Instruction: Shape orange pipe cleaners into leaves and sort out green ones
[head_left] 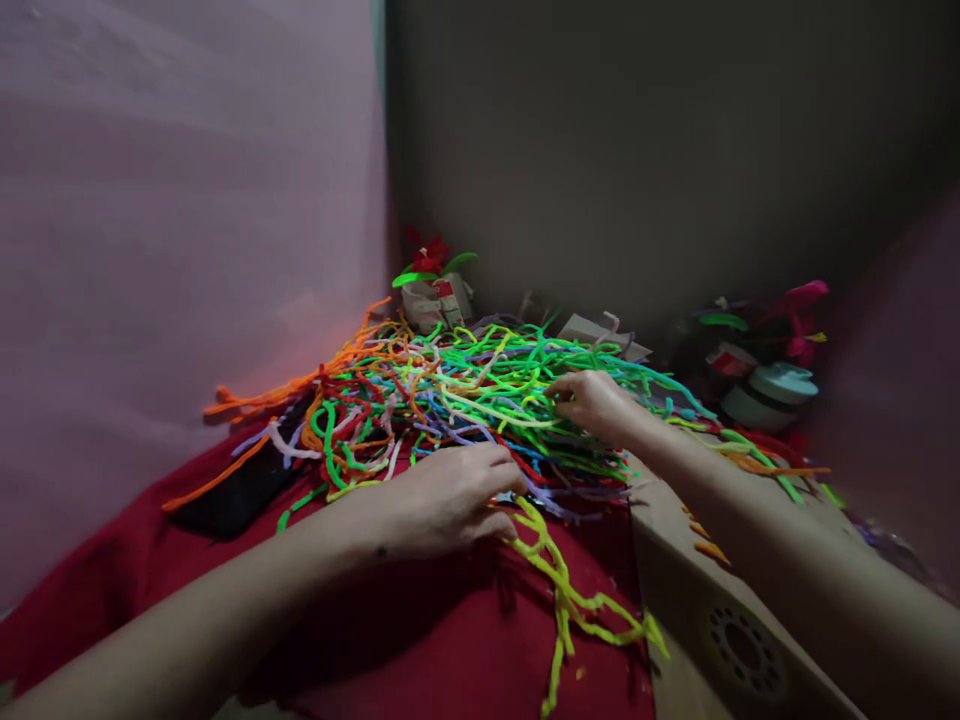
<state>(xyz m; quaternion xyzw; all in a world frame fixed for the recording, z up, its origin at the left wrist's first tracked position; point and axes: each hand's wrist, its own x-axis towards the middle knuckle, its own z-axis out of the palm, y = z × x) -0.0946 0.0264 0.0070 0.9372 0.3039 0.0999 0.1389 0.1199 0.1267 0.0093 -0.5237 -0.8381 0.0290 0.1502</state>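
Lower centre, our left hand [454, 497] pinches yellow pipe cleaners [560, 582]; our right hand [598, 403], half-curled, hold unclear, seemingly picks through the central heap [480, 375]; freeing strands needs light pinching.

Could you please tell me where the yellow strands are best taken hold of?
Probably grip the yellow strands at their upper part, near the left hand, where they run close together; their lower ends fork apart over the red cloth. Approaching from the right seems best, as that hand covers the left.
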